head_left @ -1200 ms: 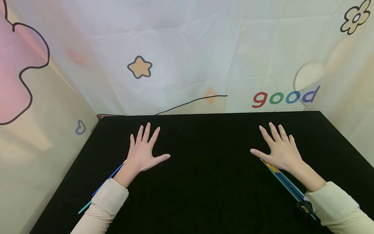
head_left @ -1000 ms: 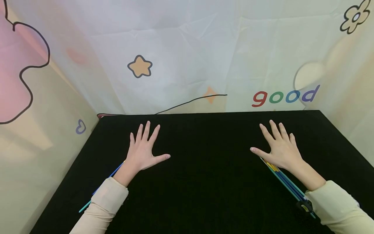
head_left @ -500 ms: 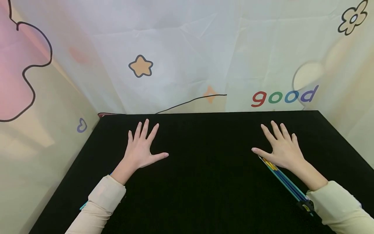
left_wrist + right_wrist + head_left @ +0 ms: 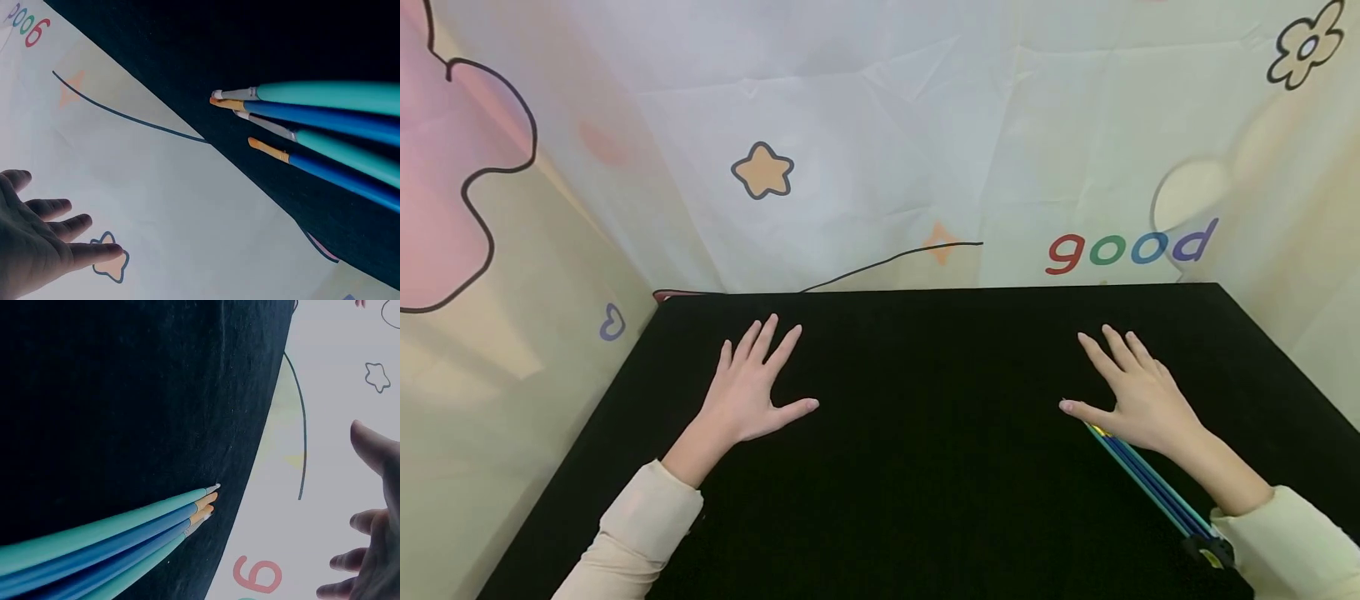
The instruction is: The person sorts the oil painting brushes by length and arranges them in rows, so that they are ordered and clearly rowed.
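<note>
My left hand (image 4: pixel 748 392) is held over the left part of the black table, fingers spread and holding nothing. Several paintbrushes (image 4: pixel 337 103) with teal and blue handles lie side by side near it in the left wrist view; the head view hides them behind my left arm. Over the right part, my right hand (image 4: pixel 1150 400) has its fingers extended and thumb out, also holding nothing. A second group of teal and blue paintbrushes (image 4: pixel 1150 487) lies under it, tips partly covered by the hand in the head view. Their tips and handles (image 4: pixel 137 531) show in the right wrist view.
The black tabletop (image 4: pixel 910 433) stretches between the hands to a straight far edge. A pale printed curtain (image 4: pixel 880 150) hangs behind and along both sides. A dark device (image 4: pixel 1210 552) sits at my right cuff, over the brushes' near ends.
Both hands have drifted slightly outward and back toward me, with the right-hand fingers drawing a little closer together. The left brushes have become hidden behind the left arm in the head view.
</note>
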The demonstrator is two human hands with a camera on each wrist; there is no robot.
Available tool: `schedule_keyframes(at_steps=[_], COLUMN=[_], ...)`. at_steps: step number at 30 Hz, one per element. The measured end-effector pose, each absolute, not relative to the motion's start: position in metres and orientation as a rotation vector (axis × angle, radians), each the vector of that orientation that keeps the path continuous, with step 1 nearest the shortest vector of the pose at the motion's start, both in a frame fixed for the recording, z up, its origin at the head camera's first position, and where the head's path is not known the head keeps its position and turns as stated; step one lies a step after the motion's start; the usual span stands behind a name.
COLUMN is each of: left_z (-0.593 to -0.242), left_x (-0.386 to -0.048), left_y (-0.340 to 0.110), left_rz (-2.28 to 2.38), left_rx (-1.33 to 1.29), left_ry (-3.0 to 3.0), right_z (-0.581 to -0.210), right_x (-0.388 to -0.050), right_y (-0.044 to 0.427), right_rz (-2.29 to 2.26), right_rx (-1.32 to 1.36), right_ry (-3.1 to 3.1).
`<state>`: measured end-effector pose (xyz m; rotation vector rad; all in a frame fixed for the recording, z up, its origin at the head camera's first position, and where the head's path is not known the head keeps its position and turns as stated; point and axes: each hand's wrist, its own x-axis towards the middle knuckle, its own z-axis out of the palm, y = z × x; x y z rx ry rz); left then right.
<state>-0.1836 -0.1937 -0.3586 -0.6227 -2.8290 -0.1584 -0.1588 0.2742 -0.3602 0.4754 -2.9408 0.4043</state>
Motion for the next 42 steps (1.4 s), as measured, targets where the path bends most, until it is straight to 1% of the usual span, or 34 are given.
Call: schedule_keyframes(at_steps=[16,31,42], left_z=[-0.355,-0.359,-0.367], left_x=[-0.167,-0.157,-0.152], left_y=[-0.223,-0.248,-0.267], left_rz=[-0.142,-0.245,-0.284], left_rx=[-0.698,-0.769,-0.78], left_ry=[-2.697,-2.5,-2.592], right_z=[-0.36,-0.36,-0.367], right_x=[-0.142,-0.131,-0.128], right_y=[0.292,0.299,0.303], right_rz=[0.403,0.392,0.403], right_rx=[0.511,0.462,0.433], right_ry=[-2.831,-2.776,-2.719])
